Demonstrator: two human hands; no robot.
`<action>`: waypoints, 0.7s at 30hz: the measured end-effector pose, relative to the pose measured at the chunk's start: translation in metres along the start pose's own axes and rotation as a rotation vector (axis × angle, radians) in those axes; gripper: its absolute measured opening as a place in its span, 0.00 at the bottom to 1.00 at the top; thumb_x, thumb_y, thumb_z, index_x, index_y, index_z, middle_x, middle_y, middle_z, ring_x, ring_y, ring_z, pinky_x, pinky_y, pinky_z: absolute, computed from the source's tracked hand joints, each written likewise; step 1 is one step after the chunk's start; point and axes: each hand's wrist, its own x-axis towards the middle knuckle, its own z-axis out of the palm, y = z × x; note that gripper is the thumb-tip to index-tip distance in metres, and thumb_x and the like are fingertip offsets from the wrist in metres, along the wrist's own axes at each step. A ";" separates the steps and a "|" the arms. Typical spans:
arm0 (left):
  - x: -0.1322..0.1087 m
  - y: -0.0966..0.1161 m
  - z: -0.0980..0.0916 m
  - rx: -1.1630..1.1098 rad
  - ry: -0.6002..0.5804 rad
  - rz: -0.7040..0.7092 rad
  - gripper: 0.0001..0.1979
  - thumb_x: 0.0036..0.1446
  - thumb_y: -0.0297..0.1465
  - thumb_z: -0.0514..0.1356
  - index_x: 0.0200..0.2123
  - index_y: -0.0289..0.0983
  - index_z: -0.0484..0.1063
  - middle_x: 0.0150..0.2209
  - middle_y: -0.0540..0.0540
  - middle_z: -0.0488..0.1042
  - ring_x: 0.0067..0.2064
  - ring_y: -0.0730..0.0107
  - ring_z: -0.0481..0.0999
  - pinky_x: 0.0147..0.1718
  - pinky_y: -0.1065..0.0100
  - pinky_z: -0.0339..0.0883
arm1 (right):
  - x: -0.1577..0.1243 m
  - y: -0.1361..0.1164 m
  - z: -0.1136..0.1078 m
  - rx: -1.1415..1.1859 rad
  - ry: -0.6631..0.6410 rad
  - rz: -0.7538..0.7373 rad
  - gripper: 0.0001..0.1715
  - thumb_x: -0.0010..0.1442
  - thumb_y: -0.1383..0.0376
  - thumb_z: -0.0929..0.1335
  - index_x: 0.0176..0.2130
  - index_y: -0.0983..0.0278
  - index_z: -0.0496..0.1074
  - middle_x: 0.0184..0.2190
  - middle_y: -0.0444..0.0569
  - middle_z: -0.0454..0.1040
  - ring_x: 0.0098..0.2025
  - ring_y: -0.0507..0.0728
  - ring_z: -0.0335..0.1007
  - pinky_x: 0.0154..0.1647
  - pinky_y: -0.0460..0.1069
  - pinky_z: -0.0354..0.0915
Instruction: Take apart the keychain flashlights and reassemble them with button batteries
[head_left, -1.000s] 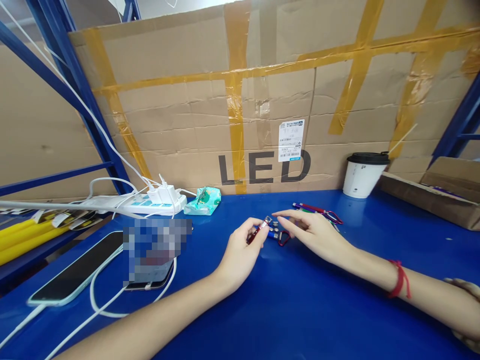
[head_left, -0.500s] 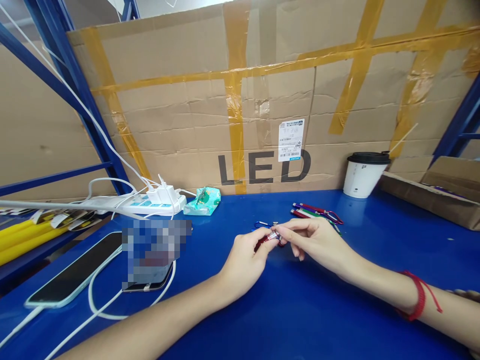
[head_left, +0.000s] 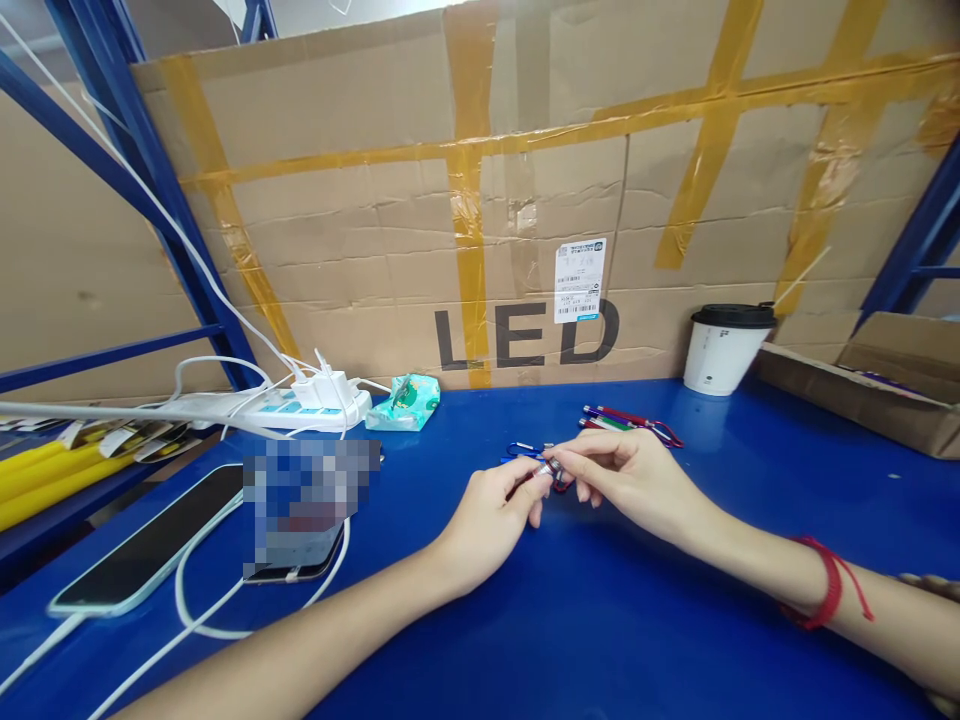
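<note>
Left hand and right hand pinched the red torch in closed grip; fingertip slippage risked dropping it.

glossy blue tabletop, creased matt cardboard with shiny tape, paper cup

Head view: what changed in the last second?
The right hand drew back from the loose parts and closed on the small red light, which the left hand kept holding; both now pinch it. The cup, phone, power strip and spare lights stayed put.
</note>
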 end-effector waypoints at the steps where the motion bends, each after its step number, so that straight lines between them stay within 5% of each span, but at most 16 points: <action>1: 0.000 0.000 -0.001 0.011 0.019 -0.009 0.15 0.61 0.34 0.48 0.26 0.36 0.68 0.20 0.52 0.65 0.24 0.73 0.63 0.26 0.73 0.55 | 0.001 0.002 -0.001 0.000 -0.006 0.002 0.22 0.51 0.50 0.68 0.31 0.67 0.77 0.23 0.48 0.71 0.19 0.50 0.64 0.18 0.44 0.64; 6: 0.003 -0.012 -0.007 0.258 0.130 0.001 0.09 0.59 0.30 0.53 0.37 0.39 0.74 0.32 0.48 0.73 0.36 0.66 0.70 0.38 0.69 0.62 | 0.010 0.016 -0.011 -0.028 0.049 0.027 0.25 0.54 0.49 0.67 0.38 0.67 0.75 0.23 0.48 0.71 0.19 0.50 0.64 0.17 0.43 0.62; 11: 0.005 -0.027 -0.012 0.535 0.081 0.042 0.12 0.58 0.27 0.55 0.43 0.41 0.74 0.37 0.45 0.70 0.42 0.62 0.68 0.45 0.62 0.63 | 0.016 0.024 -0.017 -0.170 0.058 0.006 0.23 0.56 0.50 0.65 0.39 0.66 0.75 0.26 0.49 0.74 0.20 0.51 0.65 0.17 0.44 0.61; 21: 0.005 -0.027 -0.012 0.535 0.153 0.145 0.15 0.56 0.20 0.54 0.41 0.41 0.75 0.38 0.45 0.68 0.42 0.64 0.68 0.45 0.61 0.66 | 0.013 0.024 -0.019 -0.448 0.013 -0.131 0.18 0.61 0.55 0.62 0.38 0.63 0.75 0.32 0.48 0.75 0.21 0.53 0.67 0.24 0.48 0.66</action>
